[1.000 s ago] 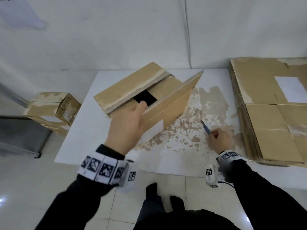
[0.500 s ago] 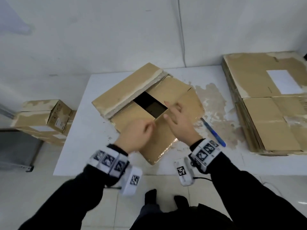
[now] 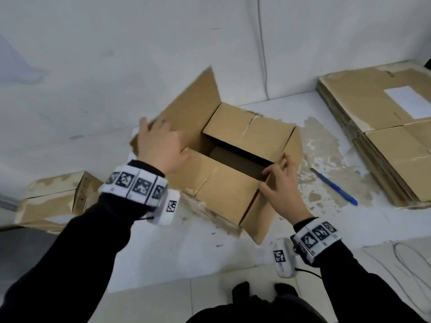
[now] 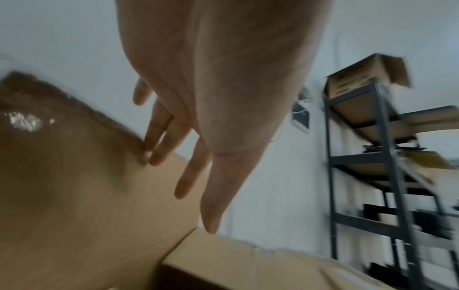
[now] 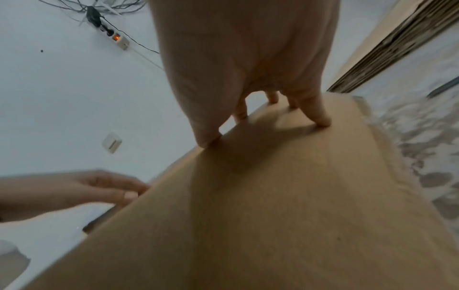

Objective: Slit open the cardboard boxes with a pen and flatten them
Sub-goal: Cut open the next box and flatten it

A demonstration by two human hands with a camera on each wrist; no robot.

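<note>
Nearest the person, the right hand (image 3: 281, 190) grips the near right flap (image 5: 273, 196) of the cardboard box (image 3: 233, 159): thumb on the flap's inner edge at the opening, fingers (image 5: 320, 115) curled over its upper face. The left hand (image 3: 161, 148) is beyond it on the left, fingers (image 4: 159, 141) straight and slightly spread, their tips touching the raised left flap (image 3: 193, 113), which stands tilted up toward the wall. The box sits in the middle of the white counter (image 3: 163, 252), top side opened, a dark rectangular gap showing between the two inner flaps. A blue pen (image 3: 333, 186) lies on the counter just right of the box, apart from both hands, on a patch of worn, stained surface. Further right, a stack of flattened cardboard (image 3: 384, 136) rests on the counter's far right corner, a white label on top. Left of the counter, lower down, stand two unopened boxes (image 3: 53, 201). A dark metal shelving rack (image 4: 372, 176) carrying cardboard appears in the left wrist view
</note>
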